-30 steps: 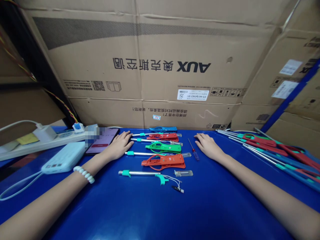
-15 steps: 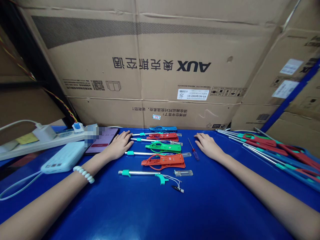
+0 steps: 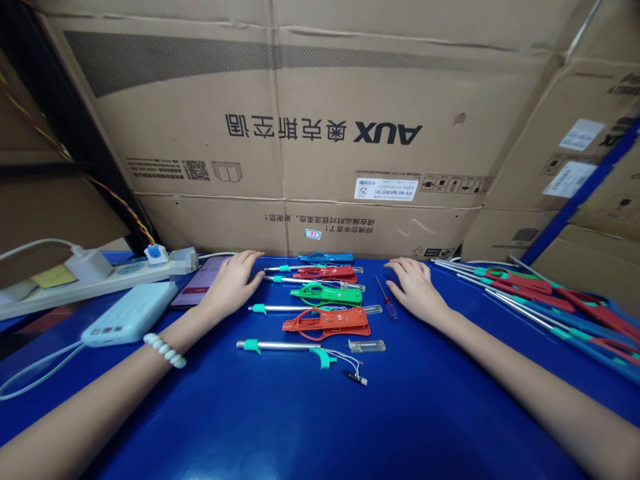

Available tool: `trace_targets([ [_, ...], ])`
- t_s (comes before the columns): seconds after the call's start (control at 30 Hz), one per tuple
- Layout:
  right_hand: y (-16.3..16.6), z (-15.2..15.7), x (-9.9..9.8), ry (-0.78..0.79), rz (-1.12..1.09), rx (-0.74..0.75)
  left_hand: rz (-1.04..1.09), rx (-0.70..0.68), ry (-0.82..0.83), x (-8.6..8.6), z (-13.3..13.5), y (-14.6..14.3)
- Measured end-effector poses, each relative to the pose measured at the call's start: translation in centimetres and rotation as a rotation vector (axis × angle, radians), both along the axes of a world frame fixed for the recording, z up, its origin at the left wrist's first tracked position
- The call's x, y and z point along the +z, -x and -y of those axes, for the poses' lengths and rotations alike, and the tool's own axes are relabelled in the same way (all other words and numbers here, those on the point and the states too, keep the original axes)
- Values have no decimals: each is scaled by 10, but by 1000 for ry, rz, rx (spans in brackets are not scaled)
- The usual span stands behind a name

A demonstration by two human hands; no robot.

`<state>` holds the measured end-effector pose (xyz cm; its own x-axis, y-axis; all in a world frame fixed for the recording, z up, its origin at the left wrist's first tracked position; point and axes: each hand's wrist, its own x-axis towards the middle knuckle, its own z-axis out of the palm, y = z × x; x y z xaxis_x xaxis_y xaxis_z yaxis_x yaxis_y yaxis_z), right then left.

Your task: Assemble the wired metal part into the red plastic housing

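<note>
With fingers loosely extended and palms down, we kept our left hand (image 3: 235,280) and right hand (image 3: 417,287) open at the blue desk (image 3: 300,427). Between them lay a blue housing (image 3: 327,257), a red housing (image 3: 327,273), a green housing (image 3: 325,294) and, nearest us, an orange housing (image 3: 335,322), among metal rods (image 3: 285,346). A screwdriver (image 3: 388,301) lay just beside our right hand, with a pile of rods and coloured handles (image 3: 555,302) farther right. Our left hand partly covered a phone (image 3: 201,283).
</note>
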<state>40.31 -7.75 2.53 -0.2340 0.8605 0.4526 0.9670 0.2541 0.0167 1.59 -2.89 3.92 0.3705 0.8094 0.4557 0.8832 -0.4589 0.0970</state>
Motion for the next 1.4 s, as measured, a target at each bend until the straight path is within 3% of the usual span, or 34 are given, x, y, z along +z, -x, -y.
trace_targets([
  [0.13,26,19,12,-57,-27,180,9,-127,-55,12,22,-20],
  [0.23,44,35,19,16,-74,358,-13,-382,-90,16,44,-38],
  [0.37,57,49,22,85,-41,517,-139,-690,23,20,75,-61],
  [0.5,60,51,20,137,19,547,-196,-826,121,17,94,-73],
  [0.8,59,48,18,198,-127,534,-249,-882,187,13,103,-78],
  [1.0,53,42,21,188,-274,482,-253,-849,214,10,104,-79],
  [1.17,52,41,21,182,-283,476,-219,-827,289,12,109,-80],
  [1.4,56,46,21,204,-263,509,-175,-909,368,20,120,-83],
])
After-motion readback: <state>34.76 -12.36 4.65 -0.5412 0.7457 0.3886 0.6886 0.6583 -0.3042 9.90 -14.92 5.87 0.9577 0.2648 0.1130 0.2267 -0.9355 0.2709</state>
